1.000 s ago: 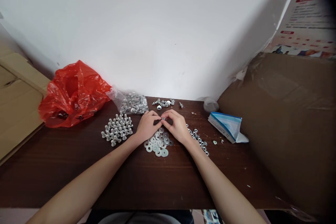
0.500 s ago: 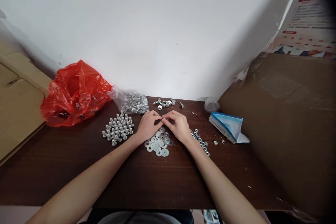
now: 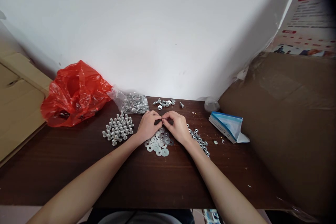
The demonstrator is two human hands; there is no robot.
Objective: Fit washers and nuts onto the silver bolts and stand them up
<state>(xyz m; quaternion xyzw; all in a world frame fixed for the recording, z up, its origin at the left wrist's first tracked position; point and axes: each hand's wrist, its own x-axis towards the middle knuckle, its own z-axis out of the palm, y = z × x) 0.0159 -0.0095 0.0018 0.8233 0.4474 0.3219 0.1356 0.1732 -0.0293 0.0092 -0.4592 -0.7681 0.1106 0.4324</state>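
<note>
L hand (image 3: 147,126) & R hand (image 3: 177,126) pinching sm. part, prob. bolt (image 3: 161,121), dark wood table (image 3: 147,182), white wall (image 3: 157,35)

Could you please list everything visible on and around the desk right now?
table: one, dark brown wood, against white wall
red plastic bag: one, far left
clear bag of hardware: one, behind bolts
upright bolts: many, silver, left of hands
washers: pile, silver, under hands
nuts: row, silver, right of hands
loose hardware: small cluster, far edge
blue-white box: one, right
cardboard: brown, right side
left hand, right hand: fingertips meeting on a small metal piece
</note>
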